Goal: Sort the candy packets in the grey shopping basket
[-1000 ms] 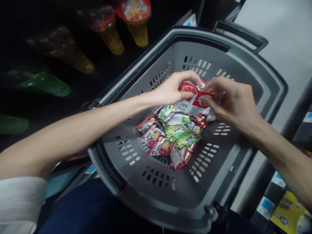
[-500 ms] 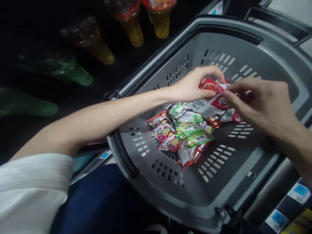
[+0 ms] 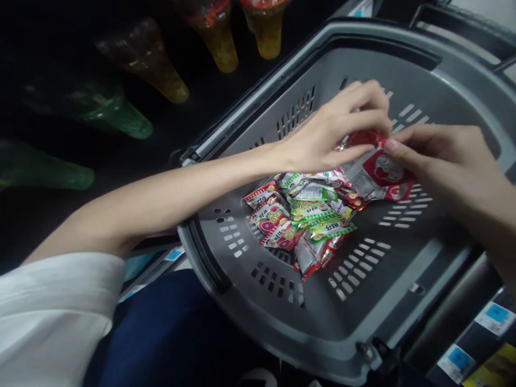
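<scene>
My left hand [image 3: 346, 121] reaches over the shopping basket, fingers curled, with a red and white snack packet [image 3: 385, 167] between its thumb and fingers. From the other side, my right hand [image 3: 447, 156] pinches the upper edge of that packet between thumb and forefinger. Below lie several small candy packets, among them a green one [image 3: 328, 228] and a red and white one [image 3: 268, 215]. Another red packet [image 3: 397, 192] shows just under the held one. Part of the held packet is hidden behind my left hand.
The grey shopping basket [image 3: 290, 336] has slotted walls and a raised rim. Bottles with green [image 3: 135, 121] and amber [image 3: 228, 54] parts stand on a dark shelf at the upper left. Price labels [image 3: 495, 317] line a shelf edge at the lower right.
My left hand has shifted right and up, its fingers now more bunched near my right hand's fingertips. The held packet has moved slightly right, uncovering more packets beneath.
</scene>
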### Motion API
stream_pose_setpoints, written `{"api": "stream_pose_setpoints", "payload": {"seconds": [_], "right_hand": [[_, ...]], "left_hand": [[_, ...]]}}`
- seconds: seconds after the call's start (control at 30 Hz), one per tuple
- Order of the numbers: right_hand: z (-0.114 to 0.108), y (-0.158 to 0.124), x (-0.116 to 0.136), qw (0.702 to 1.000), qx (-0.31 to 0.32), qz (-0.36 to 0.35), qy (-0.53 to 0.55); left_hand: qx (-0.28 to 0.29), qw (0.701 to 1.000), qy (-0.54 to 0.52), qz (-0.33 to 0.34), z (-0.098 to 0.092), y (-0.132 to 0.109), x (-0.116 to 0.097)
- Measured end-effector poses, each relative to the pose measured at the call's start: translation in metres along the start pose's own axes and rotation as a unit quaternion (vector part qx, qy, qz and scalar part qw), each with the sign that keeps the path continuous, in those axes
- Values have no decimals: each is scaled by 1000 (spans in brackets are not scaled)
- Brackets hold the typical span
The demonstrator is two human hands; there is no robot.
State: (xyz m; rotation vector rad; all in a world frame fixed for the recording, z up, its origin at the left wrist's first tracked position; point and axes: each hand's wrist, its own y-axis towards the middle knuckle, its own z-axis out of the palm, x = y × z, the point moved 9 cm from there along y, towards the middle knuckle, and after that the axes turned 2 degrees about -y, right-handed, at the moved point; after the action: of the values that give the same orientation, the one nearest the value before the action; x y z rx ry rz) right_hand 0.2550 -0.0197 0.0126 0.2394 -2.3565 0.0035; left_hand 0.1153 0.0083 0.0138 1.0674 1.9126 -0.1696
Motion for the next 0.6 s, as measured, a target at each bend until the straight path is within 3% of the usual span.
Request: {"api": "stream_pose_setpoints", "payload": {"seconds": [0.13, 0.3, 0.43, 0.6], "right_hand": [[7, -3, -9, 982, 29, 108, 155], [22, -8, -13, 936, 98, 170, 291], [27, -13, -21, 901, 95, 237, 352], [28, -14, -20, 894, 83, 254, 359]], "left_hand": [[24, 998, 50, 9, 3, -1, 1], [-25, 991, 109, 69, 0, -3, -11], [-76, 971, 167, 151, 1, -5, -27], [-85, 956, 219, 176, 5, -3, -30]]}}
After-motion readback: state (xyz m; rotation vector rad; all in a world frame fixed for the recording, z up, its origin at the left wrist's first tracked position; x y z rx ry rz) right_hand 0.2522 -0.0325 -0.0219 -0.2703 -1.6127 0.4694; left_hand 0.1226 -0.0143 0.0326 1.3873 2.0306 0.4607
